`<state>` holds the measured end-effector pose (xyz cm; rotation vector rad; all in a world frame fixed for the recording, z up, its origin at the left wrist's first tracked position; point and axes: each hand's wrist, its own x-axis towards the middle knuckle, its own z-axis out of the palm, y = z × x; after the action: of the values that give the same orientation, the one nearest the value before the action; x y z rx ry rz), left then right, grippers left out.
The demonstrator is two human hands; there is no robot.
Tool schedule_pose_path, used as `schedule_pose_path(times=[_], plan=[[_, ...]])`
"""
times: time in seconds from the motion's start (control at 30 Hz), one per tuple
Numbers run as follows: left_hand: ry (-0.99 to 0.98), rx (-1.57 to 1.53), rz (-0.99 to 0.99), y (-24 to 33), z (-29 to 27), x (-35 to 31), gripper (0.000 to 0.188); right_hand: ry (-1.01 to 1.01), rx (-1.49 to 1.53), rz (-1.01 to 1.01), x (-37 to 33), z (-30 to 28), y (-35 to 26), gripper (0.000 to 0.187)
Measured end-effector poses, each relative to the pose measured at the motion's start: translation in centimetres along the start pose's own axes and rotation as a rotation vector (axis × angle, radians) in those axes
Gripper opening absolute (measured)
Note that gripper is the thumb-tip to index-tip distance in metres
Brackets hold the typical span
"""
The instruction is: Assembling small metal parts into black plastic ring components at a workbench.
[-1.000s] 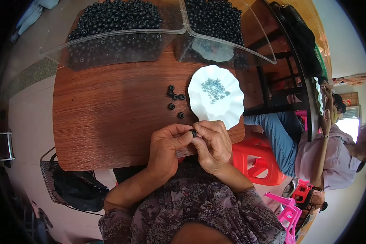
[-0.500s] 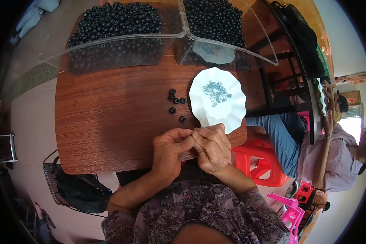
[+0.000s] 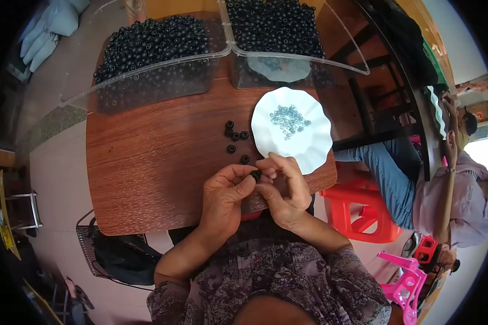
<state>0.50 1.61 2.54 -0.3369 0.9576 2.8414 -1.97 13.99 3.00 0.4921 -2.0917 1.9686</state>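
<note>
My left hand (image 3: pixel 222 194) pinches a small black bead-like piece (image 3: pixel 256 174) between thumb and fingers, just off the table's front edge. Close against it on the right, my right hand (image 3: pixel 288 192) is loosely curled. Its thumb and forefinger are apart, and nothing shows between them; its fingertips are beside the black piece, and whether they touch it I cannot tell. Beyond the hands, several loose black pieces (image 3: pixel 231 148) with round holes lie on the wooden table (image 3: pixel 152 157). Next to them a white scalloped plate (image 3: pixel 316 138) holds a heap of tiny clear or silvery bits (image 3: pixel 290 122).
Two clear plastic bins (image 3: pixel 146 70) (image 3: pixel 276 32) full of black pieces stand at the far edge. A red stool (image 3: pixel 358 214) and a pink stool (image 3: pixel 406 287) are at the right. Another person (image 3: pixel 444 189) sits by a dark table there. A black bag (image 3: pixel 122 257) hangs at the left.
My fingertips were pressed together, hiding what they held; now the right hand has loosened and the black piece shows in my left fingers. The view has shifted slightly.
</note>
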Motion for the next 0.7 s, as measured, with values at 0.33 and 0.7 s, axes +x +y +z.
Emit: schedule_pose_path(times=[0.33,0.7], plan=[[0.034,0.102,0.037,0.0,0.5,-0.8,0.017,-0.191,-0.317,-0.343,1.1,-1.6,0.3,0.032],[0.133,0.17,0.135,-1.3,0.0,-0.3,0.013,-0.157,-0.226,-0.286,0.8,-1.1,1.6,0.027]])
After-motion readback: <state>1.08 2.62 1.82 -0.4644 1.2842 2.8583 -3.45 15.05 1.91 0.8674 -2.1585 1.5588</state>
